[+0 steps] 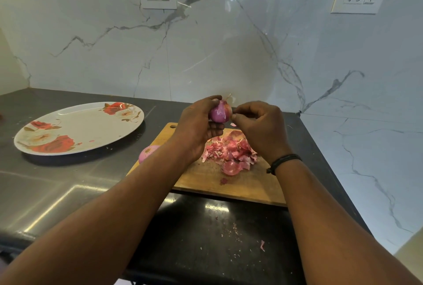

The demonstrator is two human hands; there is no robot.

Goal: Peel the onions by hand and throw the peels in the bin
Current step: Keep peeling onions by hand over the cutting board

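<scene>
A flowered plate (68, 129) sits at left on the dark surface (68, 193); at centre, the left hand (196, 129) grips an onion (220, 113) above the cutting board (240, 181) while the right hand (258, 129) fingers pinch its skin. Peeling continues; next, likely strip the remaining skin onto the peels (231, 152).
</scene>
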